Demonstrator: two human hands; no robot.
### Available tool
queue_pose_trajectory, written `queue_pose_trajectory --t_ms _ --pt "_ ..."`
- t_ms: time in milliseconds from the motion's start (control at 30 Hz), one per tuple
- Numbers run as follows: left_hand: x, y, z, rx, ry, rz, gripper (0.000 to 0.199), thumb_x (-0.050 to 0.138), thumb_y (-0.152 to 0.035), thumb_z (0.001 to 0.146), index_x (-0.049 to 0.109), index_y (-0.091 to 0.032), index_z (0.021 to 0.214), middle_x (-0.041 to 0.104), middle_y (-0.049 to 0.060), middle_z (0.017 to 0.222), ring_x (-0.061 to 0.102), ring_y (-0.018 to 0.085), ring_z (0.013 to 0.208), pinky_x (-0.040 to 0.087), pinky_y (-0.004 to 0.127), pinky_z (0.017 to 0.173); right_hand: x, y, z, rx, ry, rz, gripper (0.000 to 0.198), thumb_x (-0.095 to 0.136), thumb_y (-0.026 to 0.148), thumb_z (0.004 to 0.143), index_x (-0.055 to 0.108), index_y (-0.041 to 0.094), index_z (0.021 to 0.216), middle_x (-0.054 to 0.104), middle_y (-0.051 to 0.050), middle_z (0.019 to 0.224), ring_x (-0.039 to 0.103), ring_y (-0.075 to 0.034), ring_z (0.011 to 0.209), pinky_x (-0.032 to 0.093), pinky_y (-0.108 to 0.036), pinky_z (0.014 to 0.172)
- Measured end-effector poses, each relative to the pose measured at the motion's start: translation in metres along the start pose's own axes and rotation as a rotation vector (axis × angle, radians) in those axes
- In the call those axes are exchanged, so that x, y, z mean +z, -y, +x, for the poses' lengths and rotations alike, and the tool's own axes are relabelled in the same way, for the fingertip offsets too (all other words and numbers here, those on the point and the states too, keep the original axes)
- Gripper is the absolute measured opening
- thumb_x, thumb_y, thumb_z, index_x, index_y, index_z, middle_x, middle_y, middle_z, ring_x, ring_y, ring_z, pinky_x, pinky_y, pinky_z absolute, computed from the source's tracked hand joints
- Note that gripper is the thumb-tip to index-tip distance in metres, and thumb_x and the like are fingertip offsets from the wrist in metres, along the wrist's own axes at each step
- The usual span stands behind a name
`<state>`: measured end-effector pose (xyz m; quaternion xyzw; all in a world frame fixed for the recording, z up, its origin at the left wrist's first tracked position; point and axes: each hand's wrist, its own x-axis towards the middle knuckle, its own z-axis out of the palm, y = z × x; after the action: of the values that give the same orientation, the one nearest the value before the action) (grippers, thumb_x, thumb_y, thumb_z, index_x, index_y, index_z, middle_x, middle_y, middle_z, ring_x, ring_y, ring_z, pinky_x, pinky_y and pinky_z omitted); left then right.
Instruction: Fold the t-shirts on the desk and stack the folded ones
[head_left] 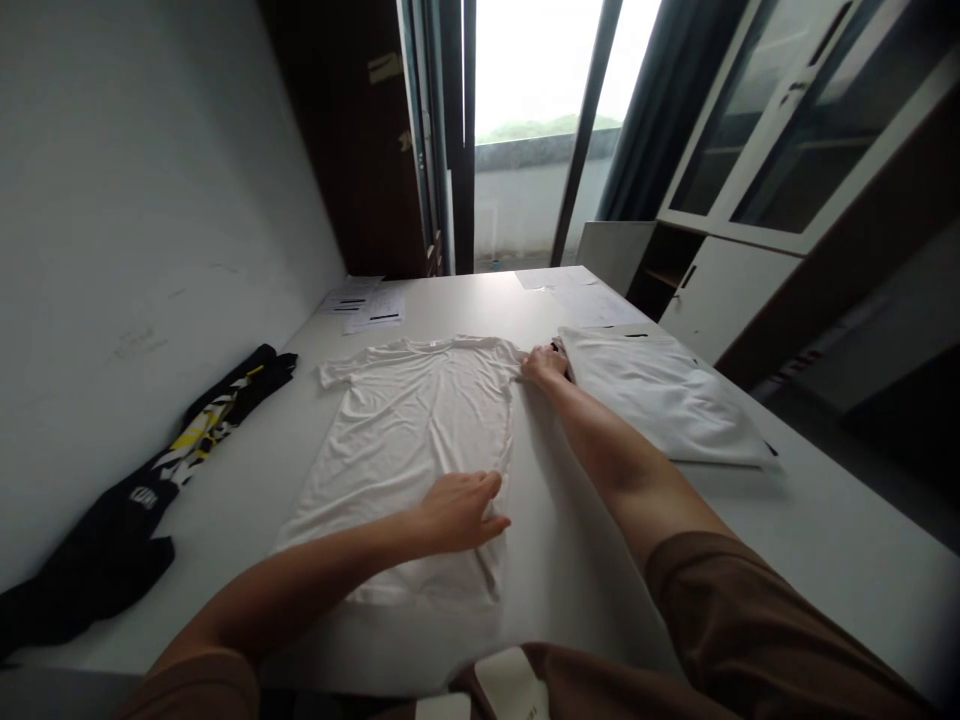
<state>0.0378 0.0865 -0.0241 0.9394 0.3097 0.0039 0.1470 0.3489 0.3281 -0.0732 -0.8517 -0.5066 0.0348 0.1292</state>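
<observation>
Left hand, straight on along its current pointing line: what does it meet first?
Probably the right forearm, once the left hand passes the white shirt's side edge. Depth is unclear: if the forearm is raised, the hand could slip under toward the folded white cloth.

Head view: the single one, taken from my own head, above the near side of the table (465, 305).
Facing: forward and down along the tabletop, with the window (536, 80) straight beyond.
Flanks: wall (150, 180) at the left, glass-doored cabinet (817, 160) at the right, both slanting.
Nearness: brown right sleeve (750, 610) very close, left hand (461, 510) nearer than right hand (546, 362).
</observation>
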Motion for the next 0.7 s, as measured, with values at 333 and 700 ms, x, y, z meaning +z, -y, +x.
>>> queue_pose_trajectory --t_ms 333,700 --pt "-0.026 -0.012 -0.033 0.262 0.156 -0.060 0.018 0.067 -0.039 0.097 0.068 -0.031 0.113 0.073 0.005 0.103 0.072 0.024 0.096 0.051 0.031 0.082 -0.004 -0.014 0.024 -0.103 -0.024 -0.024 0.036 0.056 0.034 0.099 0.069 0.012 0.125 0.065 -0.023 0.128 0.060 -0.031 0.121 0.046 -0.039 0.097" --pt "-0.037 0.006 -0.068 0.305 0.037 -0.349 0.021 0.068 -0.010 0.085 0.071 -0.022 0.101 0.063 -0.004 0.068 0.061 0.014 0.068 0.045 0.022 0.073 0.004 -0.004 0.018 -0.191 -0.019 -0.010 0.040 0.054 0.036 0.099 0.059 0.016 0.132 0.070 -0.019 0.124 0.066 -0.031 0.116 0.046 -0.042 0.098"
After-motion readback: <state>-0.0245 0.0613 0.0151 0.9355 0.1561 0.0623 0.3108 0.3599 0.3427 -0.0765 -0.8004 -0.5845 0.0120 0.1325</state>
